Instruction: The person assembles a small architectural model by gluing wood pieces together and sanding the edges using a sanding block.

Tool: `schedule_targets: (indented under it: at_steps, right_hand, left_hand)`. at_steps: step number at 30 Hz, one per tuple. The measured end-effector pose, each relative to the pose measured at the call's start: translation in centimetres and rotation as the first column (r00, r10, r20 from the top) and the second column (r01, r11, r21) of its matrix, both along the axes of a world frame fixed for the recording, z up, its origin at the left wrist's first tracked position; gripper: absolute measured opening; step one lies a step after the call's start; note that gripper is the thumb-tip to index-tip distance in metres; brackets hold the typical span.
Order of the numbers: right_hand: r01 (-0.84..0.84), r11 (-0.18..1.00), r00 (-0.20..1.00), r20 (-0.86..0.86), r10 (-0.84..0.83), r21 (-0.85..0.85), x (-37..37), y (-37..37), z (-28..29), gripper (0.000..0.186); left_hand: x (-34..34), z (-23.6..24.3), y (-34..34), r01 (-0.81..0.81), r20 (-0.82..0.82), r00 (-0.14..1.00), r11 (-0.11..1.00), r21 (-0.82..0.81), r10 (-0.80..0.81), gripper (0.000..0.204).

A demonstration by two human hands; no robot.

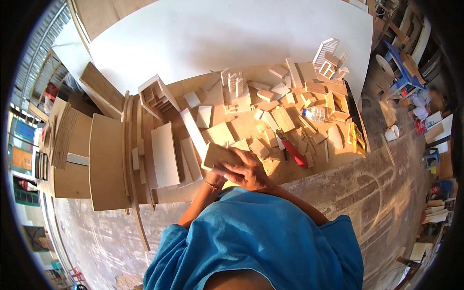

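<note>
My right hand (246, 171) is closed on a small tan wooden block (217, 155) at the near edge of the workbench, its fingers lying across the block. My left hand (215, 179) grips the same block from beneath, its fingers mostly hidden. A long pale board (192, 130) runs away from just behind the block. To the right lie a red-handled tool (295, 152) and many loose wood offcuts (282, 118).
Plywood boards (108, 159) line the bench's left end. A small wooden shelf box (157, 96), a plastic bottle (315, 114) and a yellow tool (357, 140) rest on the bench. A white panel (227, 34) stands behind. Another person (419, 107) and a white bucket (392, 133) are at right.
</note>
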State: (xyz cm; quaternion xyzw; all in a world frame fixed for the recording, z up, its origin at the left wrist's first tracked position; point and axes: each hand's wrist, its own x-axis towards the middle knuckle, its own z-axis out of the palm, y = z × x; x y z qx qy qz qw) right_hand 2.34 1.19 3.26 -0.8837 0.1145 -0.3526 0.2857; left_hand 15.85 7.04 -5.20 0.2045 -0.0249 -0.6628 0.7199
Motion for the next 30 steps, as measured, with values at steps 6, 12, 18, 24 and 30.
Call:
schedule_targets:
  at_steps: [6,12,18,24,30]
  right_hand:
    - [0.269,0.955,0.963,-0.025,-0.268,0.128,1.3,-2.4,-1.9,0.033]
    - [0.047,0.999,0.999,0.005,-0.047,0.024,0.1,-0.3,-1.3,0.03]
    - [0.248,0.967,0.969,0.0,-0.249,0.063,1.0,-2.4,-2.1,0.032]
    - [0.142,0.989,0.985,-0.089,-0.145,-0.044,0.1,-0.8,-0.4,0.033]
    - [0.299,0.954,0.954,0.005,-0.3,0.036,1.3,-3.4,-1.2,0.032]
  left_hand:
    - [0.3,-1.2,0.3,0.27,0.013,0.963,0.955,-0.125,-0.27,0.029]
    - [-0.6,0.4,-0.4,-0.085,0.374,0.925,0.996,0.016,0.073,0.035]
    - [-2.2,1.4,-0.2,-0.087,0.326,0.945,0.961,0.263,-0.004,0.027]
    - [-1.2,1.9,-1.3,-0.08,0.273,0.959,0.996,0.03,0.068,0.028]
    - [-1.8,2.5,-1.2,0.044,0.409,0.899,0.962,0.269,-0.155,0.031]
